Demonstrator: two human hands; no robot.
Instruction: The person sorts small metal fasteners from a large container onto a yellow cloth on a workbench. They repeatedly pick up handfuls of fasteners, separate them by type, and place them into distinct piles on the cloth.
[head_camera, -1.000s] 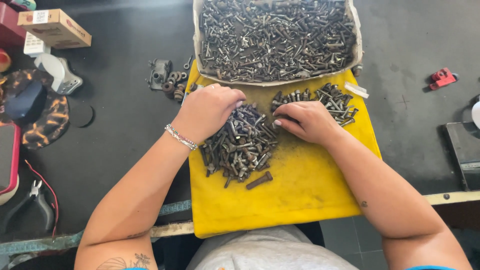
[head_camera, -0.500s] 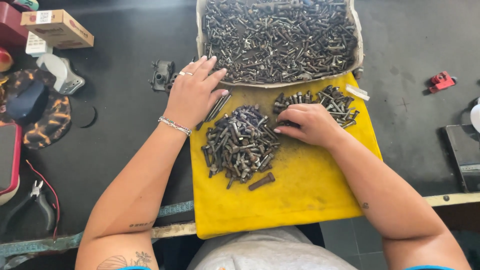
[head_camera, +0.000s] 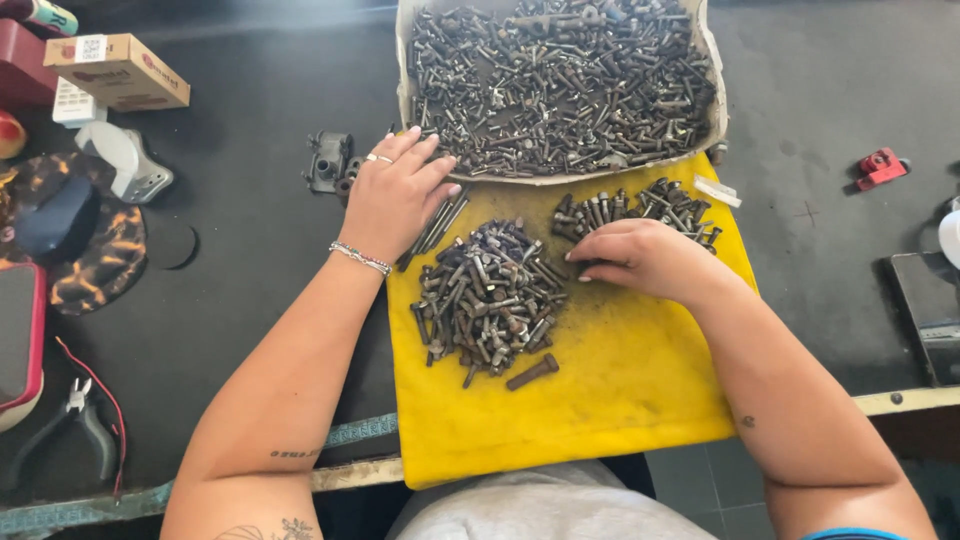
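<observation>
- Head view: the left hand (head_camera: 392, 200) lies flat, fingers spread, on a few long bolts (head_camera: 436, 222) at the yellow mat's (head_camera: 620, 400) upper left corner, gripping nothing.
- The right hand (head_camera: 640, 258) rests loosely curled, fingertips down on the mat beside a small bolt group (head_camera: 640, 210) near the mat's top edge; whether it pinches one, I cannot tell.
- A large pile of bolts (head_camera: 490, 298) sits mid-mat, between the hands.
- A tray (head_camera: 404, 60) of mixed fasteners lies along the mat's far edge.
- The bolts look like rigid, dense steel, likely greasy; best pinched at the shank or head.
</observation>
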